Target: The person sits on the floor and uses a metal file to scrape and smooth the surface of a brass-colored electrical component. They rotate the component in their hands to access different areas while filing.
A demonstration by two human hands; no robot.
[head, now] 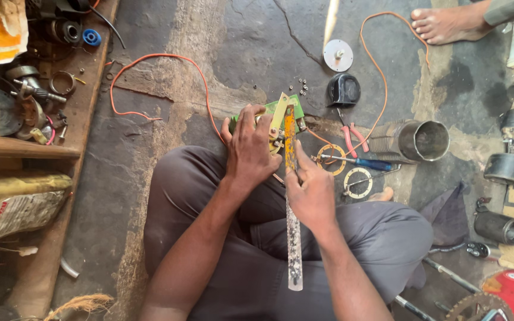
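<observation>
At centre, over the seated person's crossed legs: one green board, held down at its near edge by the left hand, fingers curled together and clamped over it. One yellow metal arm lies across the board, tilted toward 1 o'clock.

Item two: one long tool with a clear plastic handle and an orange-stained shaft, gripped by the right hand, fingers wrapped tight round it. Long axis runs 6 to 12 o'clock, nearly straight; working end points to 12 and rests on the board, handle end toward the person's lap.

At 3 o'clock of the hands, on the concrete floor:
- two flat rings, one orange-rimmed, one pale, side by side;
- one screwdriver with blue handle, lying across them, tip toward 9;
- one pair of pliers with pink grips;
- one ribbed metal cylinder, open mouth toward 3.

At 1 o'clock: one black dome-shaped part, one round metal disc, a scatter of small screws, count not clear. One orange wire loops from 10 o'clock to the board; a second orange wire arcs through 1 o'clock.

At 2 o'clock, far edge: one bare foot of another person.

At 9 o'clock: one wooden shelf carrying mixed metal parts.

At 4 o'clock: one toothed sprocket, partly cut off.
</observation>
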